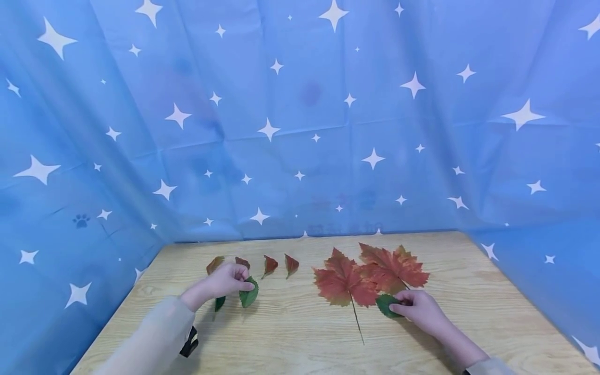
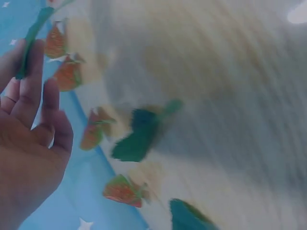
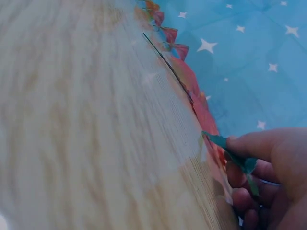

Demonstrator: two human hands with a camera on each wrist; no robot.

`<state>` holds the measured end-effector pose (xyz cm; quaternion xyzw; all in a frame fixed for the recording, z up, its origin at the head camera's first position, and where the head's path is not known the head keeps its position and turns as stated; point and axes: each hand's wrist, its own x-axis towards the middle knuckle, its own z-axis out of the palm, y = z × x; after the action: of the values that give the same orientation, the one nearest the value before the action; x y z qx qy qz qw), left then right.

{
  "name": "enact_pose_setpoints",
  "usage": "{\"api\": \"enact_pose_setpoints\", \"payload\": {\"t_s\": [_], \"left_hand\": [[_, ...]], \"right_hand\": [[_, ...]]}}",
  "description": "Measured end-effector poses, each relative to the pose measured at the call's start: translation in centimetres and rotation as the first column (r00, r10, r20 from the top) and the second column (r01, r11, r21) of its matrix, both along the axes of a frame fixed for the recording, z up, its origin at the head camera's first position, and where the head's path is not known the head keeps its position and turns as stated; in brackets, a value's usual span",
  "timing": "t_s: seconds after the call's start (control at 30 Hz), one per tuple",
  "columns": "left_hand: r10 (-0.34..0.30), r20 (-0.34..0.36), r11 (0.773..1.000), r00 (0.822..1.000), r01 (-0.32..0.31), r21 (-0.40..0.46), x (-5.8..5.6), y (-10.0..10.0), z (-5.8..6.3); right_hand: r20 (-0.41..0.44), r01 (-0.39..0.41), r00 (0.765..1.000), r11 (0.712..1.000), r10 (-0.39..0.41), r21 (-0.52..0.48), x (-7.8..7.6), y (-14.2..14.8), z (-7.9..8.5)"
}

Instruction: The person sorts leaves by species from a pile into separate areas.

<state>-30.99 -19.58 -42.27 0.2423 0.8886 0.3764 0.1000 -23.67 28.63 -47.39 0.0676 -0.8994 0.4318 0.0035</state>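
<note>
My left hand [image 1: 226,282] pinches a small green leaf [image 1: 249,295] between thumb and finger, above the left part of the table. In the left wrist view that leaf [image 2: 31,45] appears edge-on between the fingers. Beneath this hand a second green leaf [image 1: 219,303] lies partly covered. A further green leaf [image 2: 188,216] shows at the lower edge of the left wrist view. On the other side, my right hand [image 1: 423,312] pinches a green leaf [image 1: 386,305] just in front of two large red-orange maple leaves [image 1: 339,276]. Those maple leaves overlap, their stems pointing toward me.
Several small reddish-brown leaves [image 1: 270,264] lie in a row at the table's back left, some partly behind the left hand. The wooden table [image 1: 290,338] meets a blue curtain [image 1: 300,156] with white stars at its back edge.
</note>
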Motion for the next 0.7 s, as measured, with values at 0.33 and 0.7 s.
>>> {"api": "enact_pose_setpoints", "payload": {"t_s": [0.33,0.7], "left_hand": [[0.011,-0.069,0.996,0.998,-0.017,-0.083,0.2,-0.9,-2.2],[0.104,-0.289,0.965,0.952,-0.167,-0.201,0.4,-0.5,-2.9]], "right_hand": [[-0.012,-0.002,1.000,1.000,0.002,0.002,0.1,0.0,0.1],[0.015,0.002,1.000,1.000,-0.002,0.001,0.1,-0.1,0.3]]}}
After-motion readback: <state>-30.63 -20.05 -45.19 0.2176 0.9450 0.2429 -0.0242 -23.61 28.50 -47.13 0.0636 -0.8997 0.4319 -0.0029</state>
